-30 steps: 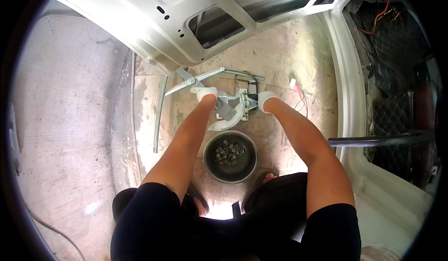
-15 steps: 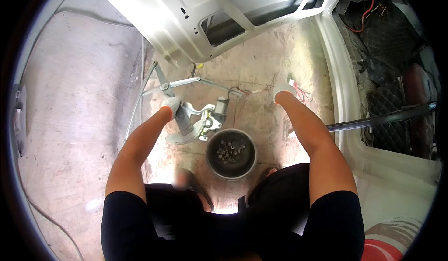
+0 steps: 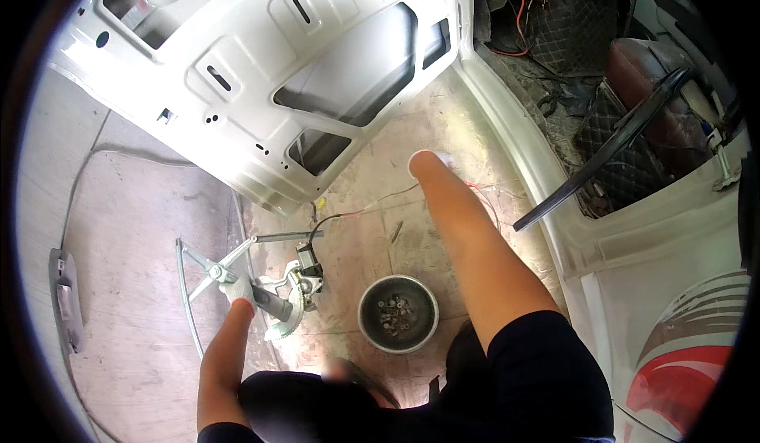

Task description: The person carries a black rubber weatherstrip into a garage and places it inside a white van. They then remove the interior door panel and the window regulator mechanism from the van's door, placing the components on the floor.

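A metal window regulator (image 3: 283, 307) with crossed arms, a toothed sector and a small motor (image 3: 309, 261) is at the left, on or just above the floor. My left hand (image 3: 237, 288), in a white glove with an orange cuff, is closed around its broad arm. From the motor a thin cable (image 3: 366, 211) runs up and right to my gloved right hand (image 3: 431, 162), reached far forward. Red wires (image 3: 484, 195) come out on that hand's other side. It appears closed on the wires, though its fingers are mostly hidden.
A round metal bowl (image 3: 362, 326) of small nuts and bolts stands near my feet. A bare white vehicle door (image 3: 245, 102) stands open ahead. At the right are the door sill (image 3: 514, 150) and a dark trim strip (image 3: 602, 154) jutting out. A loose cable (image 3: 142, 154) crosses the left floor.
My view has turned to the right and tipped upward, so more of the door shows. Both hands keep their places, the left on the regulator and the right at the wires.
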{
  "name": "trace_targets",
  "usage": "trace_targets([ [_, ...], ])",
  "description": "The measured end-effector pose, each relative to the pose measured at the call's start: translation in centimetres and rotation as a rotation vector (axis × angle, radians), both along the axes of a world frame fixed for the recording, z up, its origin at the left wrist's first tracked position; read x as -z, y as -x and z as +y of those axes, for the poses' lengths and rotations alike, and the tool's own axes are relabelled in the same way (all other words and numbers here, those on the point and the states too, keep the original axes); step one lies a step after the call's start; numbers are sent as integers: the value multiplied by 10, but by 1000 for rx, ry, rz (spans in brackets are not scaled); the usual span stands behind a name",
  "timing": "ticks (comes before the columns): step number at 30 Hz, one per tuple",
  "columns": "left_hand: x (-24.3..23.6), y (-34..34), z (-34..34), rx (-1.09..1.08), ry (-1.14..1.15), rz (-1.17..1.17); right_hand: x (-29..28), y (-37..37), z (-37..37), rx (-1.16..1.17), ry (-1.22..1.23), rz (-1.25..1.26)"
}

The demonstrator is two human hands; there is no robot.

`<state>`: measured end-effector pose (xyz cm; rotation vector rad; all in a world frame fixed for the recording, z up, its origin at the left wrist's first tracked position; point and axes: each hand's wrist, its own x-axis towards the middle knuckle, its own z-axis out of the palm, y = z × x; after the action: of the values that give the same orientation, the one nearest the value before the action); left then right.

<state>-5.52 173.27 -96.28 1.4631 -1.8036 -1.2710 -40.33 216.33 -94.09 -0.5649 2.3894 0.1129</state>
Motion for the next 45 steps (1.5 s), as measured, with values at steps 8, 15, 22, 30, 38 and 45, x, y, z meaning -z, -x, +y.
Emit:
trace_targets([
  [8,-36,-35,11,37,166,74,-4,-65,-71,-292,130,-357],
  [15,-95,-50,31,163,264,117,-42,-59,-96,-351,187,-374],
  [22,-188,-49,94,259,201,295,-87,-53,-111,-266,383,-339],
  [30,-256,-21,163,384,240,540,-165,-89,-95,-215,718,-747],
  [38,-297,6,198,492,449,746,-283,-66,-47,-165,833,185],
  [45,-341,36,218,497,445,906,-388,-131,16,596,2187,435],
])
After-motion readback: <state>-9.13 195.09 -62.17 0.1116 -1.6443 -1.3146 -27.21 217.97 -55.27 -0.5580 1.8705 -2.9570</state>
